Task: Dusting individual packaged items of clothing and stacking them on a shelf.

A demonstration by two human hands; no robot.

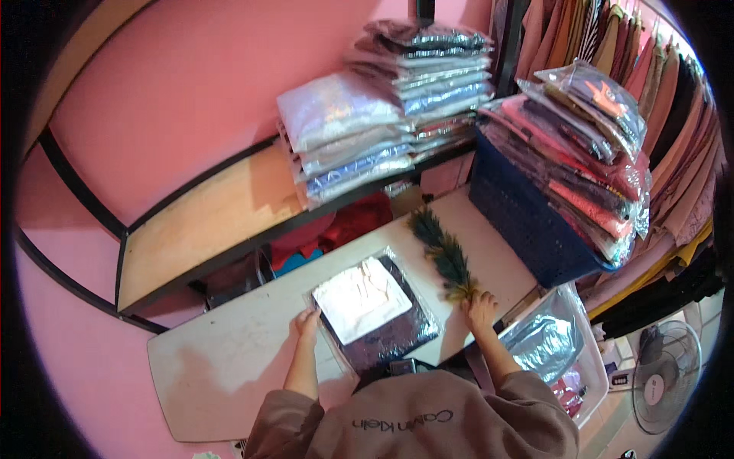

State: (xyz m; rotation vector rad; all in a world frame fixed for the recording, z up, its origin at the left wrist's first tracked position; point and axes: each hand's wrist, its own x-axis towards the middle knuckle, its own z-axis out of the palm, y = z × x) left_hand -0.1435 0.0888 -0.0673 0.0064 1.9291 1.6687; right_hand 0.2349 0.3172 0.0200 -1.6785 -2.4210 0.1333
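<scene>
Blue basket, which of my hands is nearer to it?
Right. Your right hand is left of the near end of the basket, at the duster; your left hand is farther left, across the package from it.

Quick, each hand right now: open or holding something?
Left hand: at the left edge of the flat, dark, clear-plastic-wrapped package with a white panel; grip can't be told.
Right hand: closed on the near end of the feathery green-and-yellow sprig.

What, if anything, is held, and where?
Right hand: long green feathery strip, by its near end. Left hand: at left edge of dark plastic-wrapped garment, grip unclear.
</scene>
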